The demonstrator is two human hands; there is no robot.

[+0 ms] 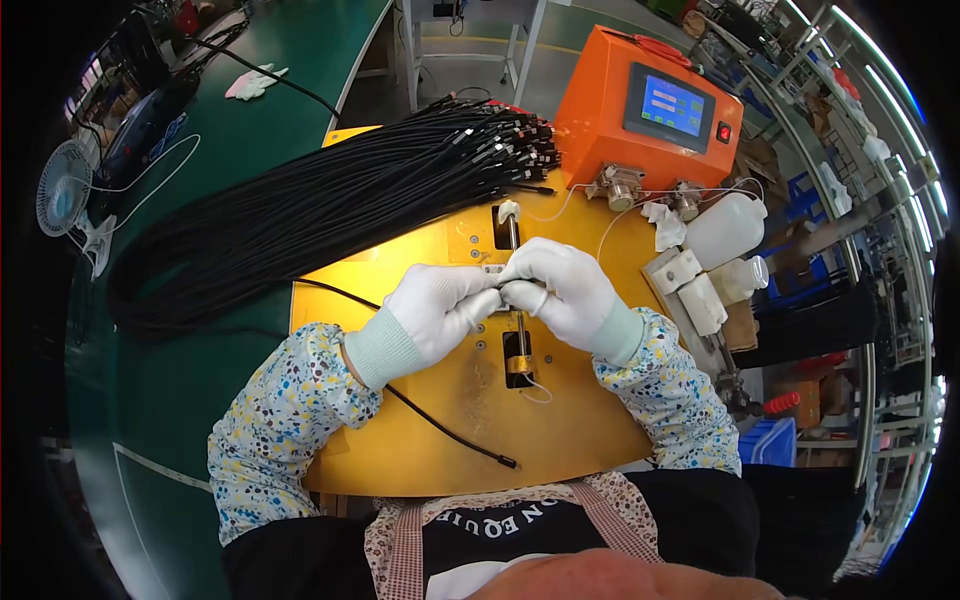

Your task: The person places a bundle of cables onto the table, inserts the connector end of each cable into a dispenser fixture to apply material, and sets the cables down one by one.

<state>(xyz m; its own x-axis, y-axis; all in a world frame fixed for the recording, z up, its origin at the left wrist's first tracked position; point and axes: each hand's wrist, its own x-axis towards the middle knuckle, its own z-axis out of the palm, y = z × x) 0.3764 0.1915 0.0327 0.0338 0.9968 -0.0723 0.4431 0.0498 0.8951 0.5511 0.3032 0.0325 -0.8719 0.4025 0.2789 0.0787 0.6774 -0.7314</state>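
Note:
My left hand [428, 312], in a white glove with a pale green cuff, is closed in a pinch over the middle of the yellow metal plate [420, 440]. Against its fingertips, my right hand [568, 296], gloved the same way, is pinching too. Whatever small dark piece lies between the fingers is mostly hidden. Under the hands is a small metal fixture [493, 269], with metal rods [521, 330] in slots in front and behind. One black cable [440, 425] runs out from below my left wrist, its plug end lying near the plate's front edge.
A thick bundle of black cables [340, 185] with metal-tipped ends covers the back left. An orange machine [600, 110] with a lit touchscreen stands at the back right. White bottles [728, 230] sit at the right. A small fan [66, 190] and a glove [256, 82] are on the green table.

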